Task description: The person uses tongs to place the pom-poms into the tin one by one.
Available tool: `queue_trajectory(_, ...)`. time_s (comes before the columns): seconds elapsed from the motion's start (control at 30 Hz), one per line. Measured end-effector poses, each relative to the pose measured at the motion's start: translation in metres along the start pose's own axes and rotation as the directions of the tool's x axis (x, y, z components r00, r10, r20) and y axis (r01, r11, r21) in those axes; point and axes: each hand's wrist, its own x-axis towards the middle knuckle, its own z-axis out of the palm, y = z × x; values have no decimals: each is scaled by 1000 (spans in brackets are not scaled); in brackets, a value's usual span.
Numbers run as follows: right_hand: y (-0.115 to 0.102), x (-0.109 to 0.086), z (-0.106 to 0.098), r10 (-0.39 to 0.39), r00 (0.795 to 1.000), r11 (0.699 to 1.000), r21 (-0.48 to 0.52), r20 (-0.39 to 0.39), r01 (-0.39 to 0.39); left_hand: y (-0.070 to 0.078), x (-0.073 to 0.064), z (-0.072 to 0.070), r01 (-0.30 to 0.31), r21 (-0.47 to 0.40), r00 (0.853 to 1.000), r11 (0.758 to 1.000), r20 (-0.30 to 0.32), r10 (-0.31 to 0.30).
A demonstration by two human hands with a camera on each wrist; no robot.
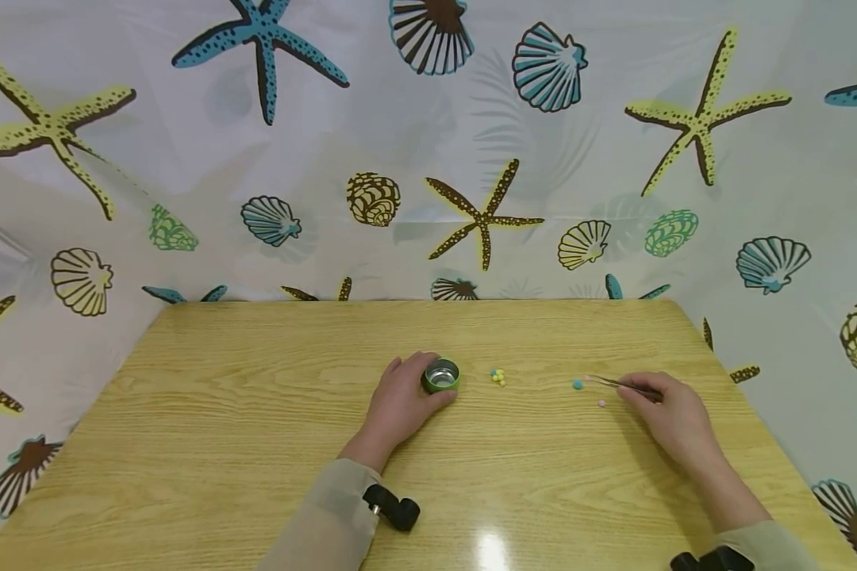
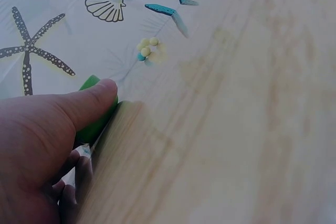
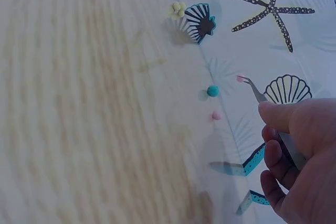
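Observation:
My left hand (image 1: 398,403) grips a small round green tin (image 1: 442,376), which is open at the top with a shiny metal inside. In the left wrist view the thumb lies along its green side (image 2: 97,124). My right hand (image 1: 674,416) pinches metal tweezers (image 3: 255,91) that point left. At the tweezer tips is a small pink ball (image 3: 240,78). A blue ball (image 1: 578,385) and a second pink ball (image 1: 602,404) lie on the table near the tips. Right of the tin sits a cluster of several yellow balls (image 1: 499,377) with a blue one among them.
The wooden table (image 1: 221,412) ends at the back against a pale cloth (image 1: 400,262) printed with shells and starfish. The cloth also runs along both sides. A black wrist camera (image 1: 393,507) is strapped to the left sleeve, another (image 1: 714,559) to the right.

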Motion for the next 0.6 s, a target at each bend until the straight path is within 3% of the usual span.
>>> queue_trajectory(0.6, -52, 14, 25, -50, 997, 990, 132, 54, 42, 1, -2, -2, -4, 5, 1000, 1000, -8, 4)
